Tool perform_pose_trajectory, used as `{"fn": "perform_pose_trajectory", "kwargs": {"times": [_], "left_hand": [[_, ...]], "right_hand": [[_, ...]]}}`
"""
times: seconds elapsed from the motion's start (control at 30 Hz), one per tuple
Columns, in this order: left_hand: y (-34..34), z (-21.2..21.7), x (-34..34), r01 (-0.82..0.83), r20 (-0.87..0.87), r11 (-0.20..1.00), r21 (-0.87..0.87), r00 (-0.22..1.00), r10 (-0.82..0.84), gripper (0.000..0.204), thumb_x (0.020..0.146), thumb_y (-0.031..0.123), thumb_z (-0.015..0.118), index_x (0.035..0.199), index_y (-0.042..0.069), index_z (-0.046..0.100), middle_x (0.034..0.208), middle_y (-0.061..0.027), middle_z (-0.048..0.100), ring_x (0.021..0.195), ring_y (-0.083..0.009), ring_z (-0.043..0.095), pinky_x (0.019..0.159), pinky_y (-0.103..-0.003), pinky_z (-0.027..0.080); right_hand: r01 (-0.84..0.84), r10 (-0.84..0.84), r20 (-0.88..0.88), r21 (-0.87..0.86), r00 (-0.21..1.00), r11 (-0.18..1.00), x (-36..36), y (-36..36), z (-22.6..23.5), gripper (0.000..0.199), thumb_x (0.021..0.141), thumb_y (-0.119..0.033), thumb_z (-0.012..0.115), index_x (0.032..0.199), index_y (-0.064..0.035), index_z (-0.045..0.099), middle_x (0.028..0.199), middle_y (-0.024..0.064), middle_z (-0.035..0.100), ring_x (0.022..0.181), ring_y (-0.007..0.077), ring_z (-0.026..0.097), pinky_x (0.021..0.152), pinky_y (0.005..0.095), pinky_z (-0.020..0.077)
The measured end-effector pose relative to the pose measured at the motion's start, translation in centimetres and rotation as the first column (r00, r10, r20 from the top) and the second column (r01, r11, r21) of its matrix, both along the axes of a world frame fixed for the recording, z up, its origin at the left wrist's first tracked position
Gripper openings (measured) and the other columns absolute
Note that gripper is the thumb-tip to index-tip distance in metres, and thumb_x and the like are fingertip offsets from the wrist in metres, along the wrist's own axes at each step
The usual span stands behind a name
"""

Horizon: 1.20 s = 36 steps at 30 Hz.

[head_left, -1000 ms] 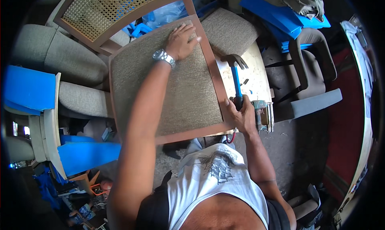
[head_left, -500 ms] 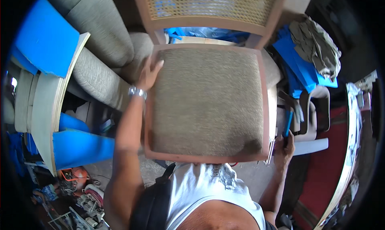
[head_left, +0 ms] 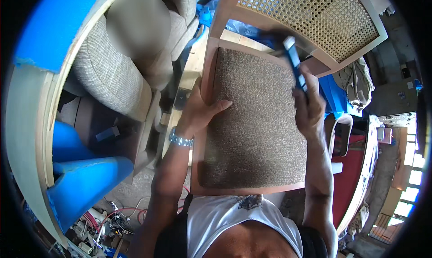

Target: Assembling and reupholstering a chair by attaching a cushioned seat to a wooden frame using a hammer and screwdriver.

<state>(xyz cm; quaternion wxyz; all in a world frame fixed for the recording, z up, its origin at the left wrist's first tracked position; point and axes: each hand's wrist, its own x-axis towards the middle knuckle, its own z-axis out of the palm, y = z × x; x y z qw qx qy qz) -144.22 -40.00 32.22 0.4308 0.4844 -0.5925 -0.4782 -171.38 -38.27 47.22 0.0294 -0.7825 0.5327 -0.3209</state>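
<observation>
A wooden chair frame with a brown-grey woven padded seat [head_left: 256, 123] stands in front of me, its cane backrest [head_left: 315, 19] at the far side. My left hand [head_left: 198, 109], a metal watch at its wrist, grips the seat's left edge. Its thumb lies on the fabric while the fingers run along the wooden rail, partly hidden. Raised over the seat's far right part, my right hand [head_left: 310, 103] is closed round the blue and white handle of a hammer [head_left: 294, 58]. The hammer's dark head is smeared by motion near the bottom of the backrest.
Grey upholstered cushions [head_left: 110, 73] and a wooden-edged panel with blue covering [head_left: 56, 24] crowd the left. Blue sheets [head_left: 330, 94] and crumpled cloth [head_left: 357, 82] lie at right. Red hoses and cables [head_left: 130, 209] trail over the floor at lower left.
My right hand has risen from beside the seat's right edge to above its far right part, bringing the hammer up. The chair appears turned and shifted right in view; my left hand stays at its left edge.
</observation>
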Motion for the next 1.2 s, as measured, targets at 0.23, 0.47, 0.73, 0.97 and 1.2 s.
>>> {"fn": "perform_pose_trajectory", "kwargs": {"times": [0.23,0.47,0.73,0.97,1.2], "left_hand": [[0.0,0.8,0.1,-0.023,0.039,0.996,-0.092,0.999,0.026,0.101,0.074,0.053,0.081,0.139,-0.010,0.035,0.128,-0.0279,0.056,0.118,-0.0378,0.057,0.098,-0.043,0.048],[2.1,-1.0,0.1,-0.042,-0.007,0.998,-0.043,0.999,0.041,0.101,0.076,0.055,0.078,0.142,-0.008,0.034,0.128,-0.0317,0.056,0.119,-0.0427,0.057,0.097,-0.043,0.048],[2.7,-2.4,-0.7,-0.093,0.191,0.993,-0.078,0.976,0.106,0.097,0.076,0.058,0.077,0.134,-0.011,0.043,0.122,-0.0338,0.059,0.114,-0.0438,0.059,0.092,-0.043,0.051],[17.5,-1.9,2.3,0.216,-0.429,0.917,0.336,0.902,-0.055,0.090,0.082,0.045,0.077,0.146,-0.005,0.036,0.135,-0.0186,0.057,0.124,-0.0277,0.054,0.108,-0.038,0.041],[26.1,-1.2,2.7,0.251,-0.569,0.813,0.525,0.814,0.115,0.048,0.088,0.023,0.074,0.122,-0.006,0.056,0.107,-0.0106,0.066,0.099,-0.0176,0.063,0.086,-0.032,0.051]], "right_hand": [[-0.012,0.013,-0.359,0.007,0.933,1.000,3.6,-2.9,-6.1,0.055,0.099,-0.019,0.054,0.151,-0.0301,0.037,0.089,0.0137,0.067,0.076,0.0285,0.068,0.067,0.0400,0.0555],[0.036,-0.036,0.129,-0.002,0.991,0.999,6.2,-0.8,1.6,0.054,0.095,-0.002,0.055,0.146,-0.0184,0.046,0.139,0.0174,0.057,0.119,0.0194,0.061,0.092,0.0363,0.0513],[0.106,-0.019,-0.314,0.262,0.949,0.959,3.4,0.3,-7.2,0.056,0.099,-0.023,0.050,0.150,-0.0398,0.032,0.095,0.0240,0.068,0.085,0.0443,0.067,0.072,0.0534,0.0541],[0.042,0.015,-0.283,0.192,0.959,0.980,2.7,5.2,-6.8,0.052,0.099,-0.021,0.054,0.147,-0.0379,0.041,0.100,0.0184,0.069,0.087,0.0362,0.070,0.072,0.0473,0.0553],[-0.080,0.107,-0.047,0.387,0.993,0.919,3.4,14.5,-4.2,0.054,0.094,-0.009,0.062,0.146,-0.0179,0.047,0.109,0.0224,0.068,0.091,0.0323,0.071,0.073,0.0422,0.0561]]}}
